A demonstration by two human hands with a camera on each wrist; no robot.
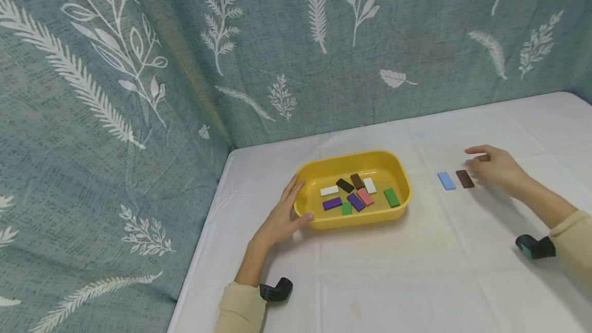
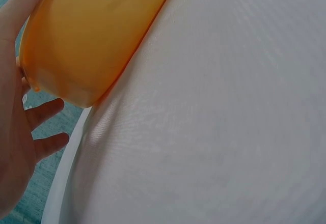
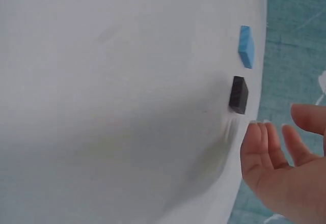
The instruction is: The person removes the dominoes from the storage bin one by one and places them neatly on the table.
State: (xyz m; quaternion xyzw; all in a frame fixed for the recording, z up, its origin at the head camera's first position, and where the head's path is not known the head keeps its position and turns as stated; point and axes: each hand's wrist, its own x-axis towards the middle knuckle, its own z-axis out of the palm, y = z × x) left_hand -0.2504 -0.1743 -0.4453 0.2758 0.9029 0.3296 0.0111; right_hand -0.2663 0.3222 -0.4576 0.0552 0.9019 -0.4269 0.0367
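My left hand (image 1: 281,218) grips the left end of a yellow plastic tray (image 1: 370,217), thumb on the near side and fingers at the left rim. Inside the tray lie several small flat blocks, among them a white block (image 1: 329,190), a green block (image 1: 391,198) and a pink block (image 1: 365,197). To the right of the tray, a light blue block (image 1: 446,181) and a dark brown block (image 1: 465,179) lie side by side on the table. Holding nothing, my right hand (image 1: 498,167) hovers beside the brown block, its fingers loosely bent.
A white cloth covers the table (image 1: 393,281). Behind it and along its left side hangs a blue-green curtain (image 1: 277,55) with white leaf prints. Each wrist carries a black device, one left (image 1: 276,290) and one right (image 1: 535,246).
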